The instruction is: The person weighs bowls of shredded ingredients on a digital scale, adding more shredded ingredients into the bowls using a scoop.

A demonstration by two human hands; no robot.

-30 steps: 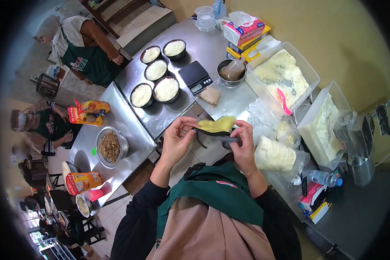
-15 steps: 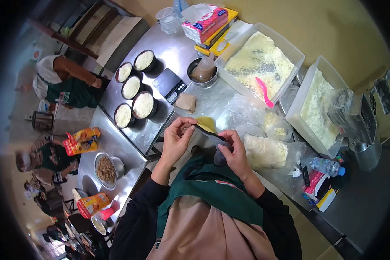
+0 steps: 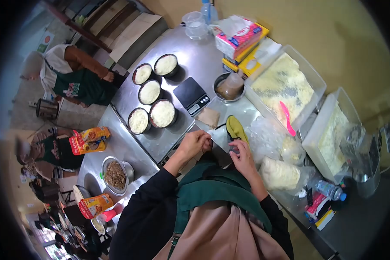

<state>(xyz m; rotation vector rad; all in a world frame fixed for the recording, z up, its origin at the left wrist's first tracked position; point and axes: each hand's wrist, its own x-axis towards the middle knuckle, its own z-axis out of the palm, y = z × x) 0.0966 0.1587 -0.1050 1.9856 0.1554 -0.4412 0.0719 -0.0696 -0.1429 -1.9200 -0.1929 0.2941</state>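
Observation:
My left hand [image 3: 194, 145] is closed, with thumb and fingers pinched at the edge of a dark grey cloth piece [image 3: 221, 155]. My right hand [image 3: 243, 158] has its bent fingers on the other side of this cloth. Just beyond the right fingers lies a yellow-green cloth piece [image 3: 236, 128] with dark edging; I cannot tell if it is joined to the grey one. Ahead are a brown packet [image 3: 208, 117] and a black kitchen scale [image 3: 191, 95]. Several black bowls [image 3: 163, 113] filled with a white, grated-looking food stand left of the scale.
Tubs of pale crumbly food [image 3: 286, 82] and white powder [image 3: 327, 138] stand at right, by a plastic bag [image 3: 279, 173]. A pink scoop [image 3: 287, 118] rests in the first. At left are a bowl of brown filling [image 3: 115, 175], orange packs [image 3: 89, 141] and a co-worker [image 3: 76, 82].
The view has shifted, so the table things sit further right. The grey cloth has dropped lower between my hands, and the yellow-green piece now shows more fully beyond my right hand.

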